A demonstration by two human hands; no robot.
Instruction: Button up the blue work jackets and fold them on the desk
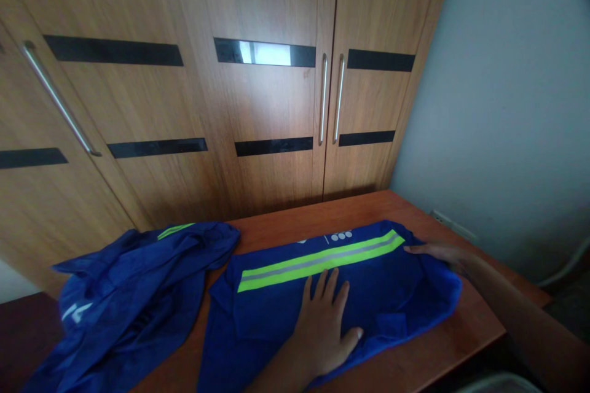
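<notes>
A dark blue work jacket [364,288] lies partly folded on the wooden table, a yellow-green and grey reflective stripe running across it. My left hand [322,325] rests flat on the cloth just below the stripe, fingers spread. At the jacket's right edge, my right hand [440,253] grips the fabric, one finger stretched toward the stripe's end. Its other fingers are largely hidden by the cloth. Further left lies a second blue garment [138,301], crumpled, with a small stripe and white lettering; neither hand touches it.
The reddish-brown table [369,202] stands against a wooden wardrobe [271,98] with metal handles and black strips. To the right are a pale wall [498,92] and a low wall socket [454,224]. The crumpled garment hangs toward the table's front left.
</notes>
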